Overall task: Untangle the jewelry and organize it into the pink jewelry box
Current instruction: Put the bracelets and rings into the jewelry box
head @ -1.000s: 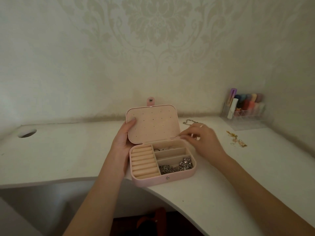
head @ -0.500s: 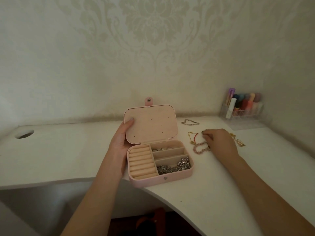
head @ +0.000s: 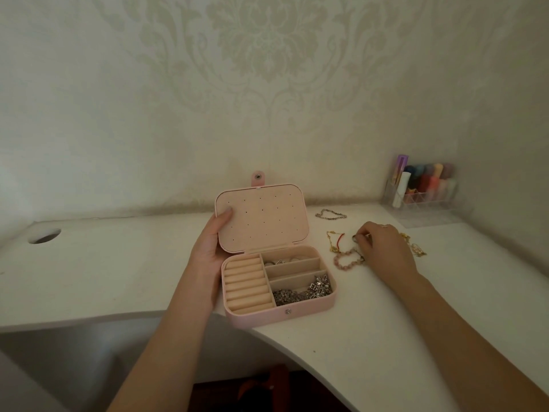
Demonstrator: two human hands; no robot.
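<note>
Damask wallpaper backs a white counter. Left hand grips the lid of the open pink jewelry box. Right hand pinches at the tangled bracelets just right of it, its fingers curled. Pick-up step; next, probably lifting one strand free.

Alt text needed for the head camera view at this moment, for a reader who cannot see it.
A person's left hand holds the lid of an open pink jewelry box on a white desk, while the right hand pinches at a tangle of bracelets beside it. Silver jewelry fills the box's front compartment; a clear organizer stands in the corner.
</note>
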